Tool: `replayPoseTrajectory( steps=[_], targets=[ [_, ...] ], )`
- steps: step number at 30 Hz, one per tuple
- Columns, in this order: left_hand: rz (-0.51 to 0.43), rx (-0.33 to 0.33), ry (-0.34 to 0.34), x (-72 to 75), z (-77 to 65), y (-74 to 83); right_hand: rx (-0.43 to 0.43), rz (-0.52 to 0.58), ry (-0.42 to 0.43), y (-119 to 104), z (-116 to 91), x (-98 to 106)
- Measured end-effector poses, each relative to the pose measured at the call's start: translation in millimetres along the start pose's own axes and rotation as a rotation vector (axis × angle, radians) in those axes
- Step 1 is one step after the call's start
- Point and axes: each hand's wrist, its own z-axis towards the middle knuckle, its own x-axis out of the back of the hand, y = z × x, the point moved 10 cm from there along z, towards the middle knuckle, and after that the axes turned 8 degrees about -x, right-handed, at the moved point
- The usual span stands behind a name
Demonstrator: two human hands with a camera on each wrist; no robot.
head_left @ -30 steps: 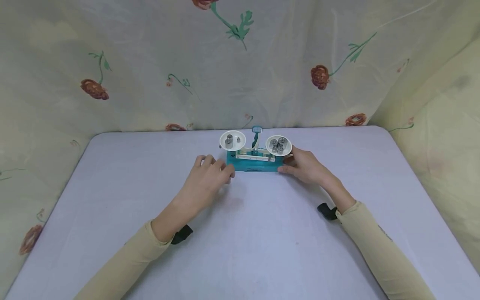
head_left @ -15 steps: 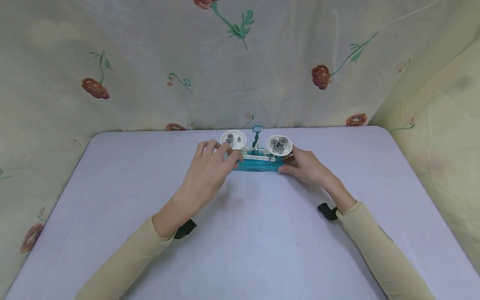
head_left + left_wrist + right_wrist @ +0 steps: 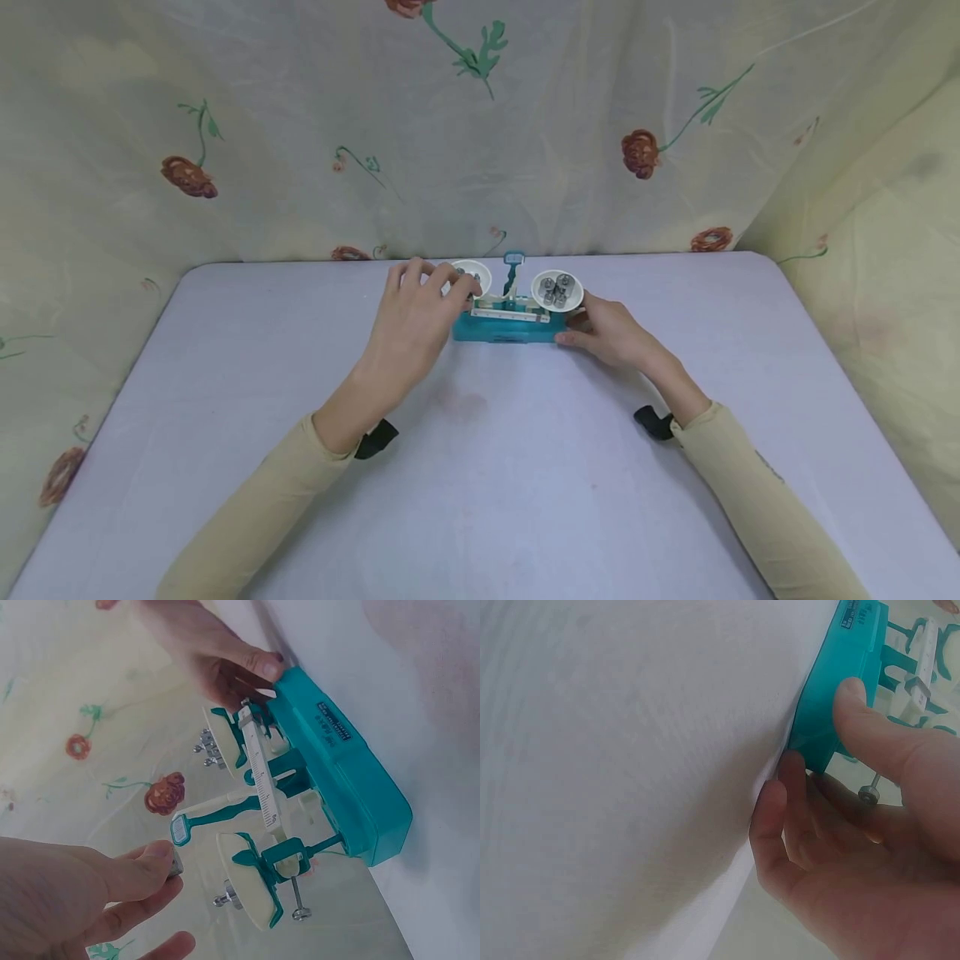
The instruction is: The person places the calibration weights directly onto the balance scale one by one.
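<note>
A teal balance scale with two white pans stands near the table's far edge. Over its left pan reaches my left hand, partly covering it. In the left wrist view, thumb and finger pinch a small metal weight, apart from the pan, which bears another knobbed weight. My right hand grips the right end of the scale's base, its thumb on the front face. Several metal weights sit together on the right pan.
A white-covered table lies under both arms. Behind it and at the sides hangs a flower-patterned curtain. A black strap piece shows at the left wrist, another black piece at the right.
From beside the base's left end, my left hand has moved up and over the left pan. My right hand stays on the base, and the scale has not visibly moved.
</note>
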Motion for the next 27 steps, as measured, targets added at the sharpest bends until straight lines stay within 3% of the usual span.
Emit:
replayPoseTrajectory(
  steps=[11, 27],
  targets=[
    [-0.017, -0.021, 0.014, -13.7, 13.7, -1.3, 0.008, 0.003, -0.002, 0, 0, -2],
    [-0.050, 0.002, 0.003, -29.7, 21.2, -8.9, -0.001, 0.007, -0.002, 1, 0, 0]
  ],
)
